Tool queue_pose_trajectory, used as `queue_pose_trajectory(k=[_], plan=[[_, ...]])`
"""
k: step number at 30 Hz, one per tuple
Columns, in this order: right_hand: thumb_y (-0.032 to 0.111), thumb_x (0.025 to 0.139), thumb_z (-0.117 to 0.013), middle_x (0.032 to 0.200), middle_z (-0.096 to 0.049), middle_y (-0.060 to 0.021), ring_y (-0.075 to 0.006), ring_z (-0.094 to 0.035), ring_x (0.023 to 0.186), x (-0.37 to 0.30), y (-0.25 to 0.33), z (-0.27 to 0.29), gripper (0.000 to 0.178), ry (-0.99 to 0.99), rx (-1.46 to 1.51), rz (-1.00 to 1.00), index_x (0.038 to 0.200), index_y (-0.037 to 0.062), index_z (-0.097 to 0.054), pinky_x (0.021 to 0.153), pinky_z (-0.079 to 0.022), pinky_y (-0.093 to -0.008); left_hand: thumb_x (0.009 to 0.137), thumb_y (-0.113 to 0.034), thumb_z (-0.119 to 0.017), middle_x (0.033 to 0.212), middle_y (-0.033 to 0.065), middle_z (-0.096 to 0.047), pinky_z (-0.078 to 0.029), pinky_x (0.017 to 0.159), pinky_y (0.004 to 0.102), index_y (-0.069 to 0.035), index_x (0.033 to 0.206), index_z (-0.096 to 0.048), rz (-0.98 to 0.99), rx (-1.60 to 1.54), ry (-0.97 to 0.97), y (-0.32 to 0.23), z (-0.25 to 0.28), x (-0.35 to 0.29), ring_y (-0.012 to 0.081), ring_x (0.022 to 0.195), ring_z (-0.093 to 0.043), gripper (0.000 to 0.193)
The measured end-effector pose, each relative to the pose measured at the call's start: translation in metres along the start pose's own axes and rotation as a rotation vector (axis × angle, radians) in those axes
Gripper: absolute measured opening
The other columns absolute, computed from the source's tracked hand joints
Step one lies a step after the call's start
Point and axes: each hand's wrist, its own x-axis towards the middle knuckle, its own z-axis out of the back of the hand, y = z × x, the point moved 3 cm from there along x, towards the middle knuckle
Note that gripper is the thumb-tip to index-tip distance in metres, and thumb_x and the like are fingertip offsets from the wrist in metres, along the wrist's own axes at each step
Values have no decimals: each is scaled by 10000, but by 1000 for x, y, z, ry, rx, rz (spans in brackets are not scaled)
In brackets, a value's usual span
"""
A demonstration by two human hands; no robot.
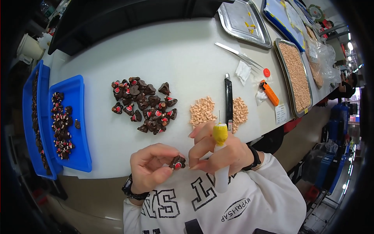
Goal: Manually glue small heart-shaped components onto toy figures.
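Figure in hand: a small dark figure [177, 162] with a red patch, held off the surface [93, 54] in front of the sweater; too small to tell whether pale bits sit on it.
Left fingers: the left hand [150, 165] pinches the figure between thumb and fingertips.
Right fingers: the right hand [218, 150] is wrapped around a white bottle [222, 179] with a yellow collar [220, 134] and a thin needle tip [219, 117] pointing away from the body; its fingertips are just beside the figure, contact unclear.
Pale pieces: two heaps, a left heap [202, 111] and a right heap [239, 111], with a black box cutter [228, 97] between them.
Waiting pile: loose dark figures [144, 102] with red patches, no pale bits made out on them.
Blue trays: the inner tray [85, 132] bears figures dotted with pale bits [62, 126]; the outer tray [28, 124] holds another dark row.
Progress: judged partway through; the dotted figures look done, one is in hand, and the pile appears left to do.
Far right: a metal tray [277, 48] full of pale pieces, tweezers [249, 60] and an orange cutter [269, 93].
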Motion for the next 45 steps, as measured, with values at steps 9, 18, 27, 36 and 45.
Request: queue_pose_trajectory(k=[9, 18, 27, 36, 45], plan=[[128, 754, -699, 922, -646, -17, -228, -507, 859, -5, -6, -7, 54, 36, 59, -129, 752, 109, -647, 857, -406, -412, 783, 33, -581, 1041, 224, -602, -522, 837, 361, 128, 1075, -565, 24, 11, 29, 1, 2, -1, 250, 938, -625, 307], [80, 699, -695, 858, -593, -52, -254, -518, 756, 1, -5, -9, 242, 14, 20, -42, 895, 85, -552, 681, -395, -347, 751, 5, -632, 1015, 219, -606, -511, 774, 326, 121, 1016, -600, -45, 77, 41, 2, 4, -2, 229, 893, -615, 291], [154, 721, -752, 828, -632, 11, -232, -554, 819, -12, -3, -3, 131, -5, -174, -142, 706, 108, -630, 730, -439, -365, 732, 21, -657, 1005, 167, -554, -505, 800, 338, 86, 1067, -548, 11, 36, 109, 4, 0, -1, 226, 934, -595, 358], [-70, 753, -675, 844, -652, -121, -195, -569, 686, -86, 25, 82, 366, -306, -853, -468, 911, 92, -387, 682, -438, -318, 780, -30, -644, 1020, 167, -494, -521, 817, 362, 105, 1090, -563, -141, 148, 60, 0, -6, 2, 275, 932, -613, 349], [-73, 740, -684, 823, -630, -100, -194, -590, 741, -93, 14, 78, 343, -275, -790, -574, 925, 70, -432, 707, -447, -302, 728, -36, -698, 995, 162, -537, -539, 766, 326, 100, 1043, -591, -78, 152, 57, 1, -4, 2, 247, 880, -639, 359]])
